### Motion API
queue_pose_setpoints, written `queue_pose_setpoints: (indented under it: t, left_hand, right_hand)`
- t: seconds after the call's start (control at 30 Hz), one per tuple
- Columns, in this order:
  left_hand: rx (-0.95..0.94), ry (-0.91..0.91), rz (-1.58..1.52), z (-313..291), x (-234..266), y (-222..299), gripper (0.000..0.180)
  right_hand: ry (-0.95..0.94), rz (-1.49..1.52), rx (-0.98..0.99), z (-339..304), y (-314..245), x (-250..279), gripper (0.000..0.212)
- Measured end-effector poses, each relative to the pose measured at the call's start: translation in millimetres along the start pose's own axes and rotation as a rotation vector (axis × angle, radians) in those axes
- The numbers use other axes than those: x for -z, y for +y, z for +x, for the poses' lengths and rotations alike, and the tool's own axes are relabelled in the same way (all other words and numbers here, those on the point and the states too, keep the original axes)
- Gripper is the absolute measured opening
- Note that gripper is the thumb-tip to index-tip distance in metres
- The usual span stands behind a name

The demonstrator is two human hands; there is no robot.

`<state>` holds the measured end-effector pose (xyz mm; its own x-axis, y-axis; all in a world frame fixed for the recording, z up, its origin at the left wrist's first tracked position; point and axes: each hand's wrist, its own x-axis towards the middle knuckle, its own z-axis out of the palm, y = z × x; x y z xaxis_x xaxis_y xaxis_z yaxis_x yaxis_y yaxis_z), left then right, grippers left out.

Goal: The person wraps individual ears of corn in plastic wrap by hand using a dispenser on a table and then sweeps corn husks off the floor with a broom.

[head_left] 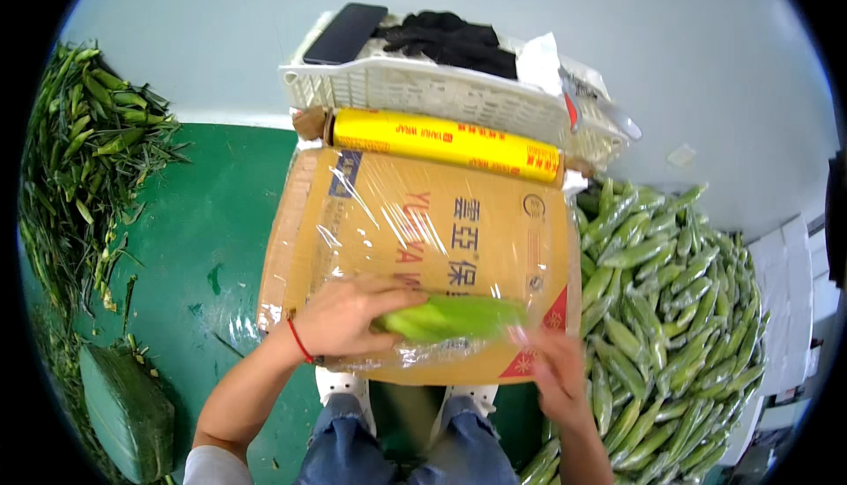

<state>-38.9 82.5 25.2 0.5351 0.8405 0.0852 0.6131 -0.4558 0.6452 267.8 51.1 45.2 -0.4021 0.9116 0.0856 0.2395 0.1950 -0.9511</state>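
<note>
A green ear of corn in its husk point(463, 315) lies across the near part of a cardboard box point(388, 220) covered with clear plastic film. My left hand point(348, 317) is closed round the left end of the ear, fingers over the top and thumb on the near side. At the right end, my right hand point(560, 375) is blurred by motion, close to the tip and the film there. Whether its fingers grip the film is not plain. A yellow printed roll of cling film point(445, 142) lies along the far edge of the box.
Behind the roll stands a white plastic basket point(397, 83) with a dark phone point(346, 33), black cloth point(450, 39) and a knife point(618, 119). Many film-wrapped ears point(662, 308) are heaped at right. Loose husks point(97, 132) and a green bundle point(128, 410) lie at left.
</note>
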Motion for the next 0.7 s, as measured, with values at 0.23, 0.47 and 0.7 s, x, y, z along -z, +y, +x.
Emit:
queue_pose_setpoints:
  t: [0.23,0.47,0.7]
  left_hand:
    - [0.270,0.441,0.250,-92,-50,14,0.050]
    - [0.220,0.462,-0.084,28,43,-62,0.011]
    - [0.284,-0.181,0.094,47,-17,11,0.039]
  right_hand:
    - [0.047,-0.858,0.378,83,62,-35,0.044]
    - [0.032,-0.697,0.525,112,75,-28,0.028]
    - [-0.190,-0.607,0.130,87,54,-23,0.029]
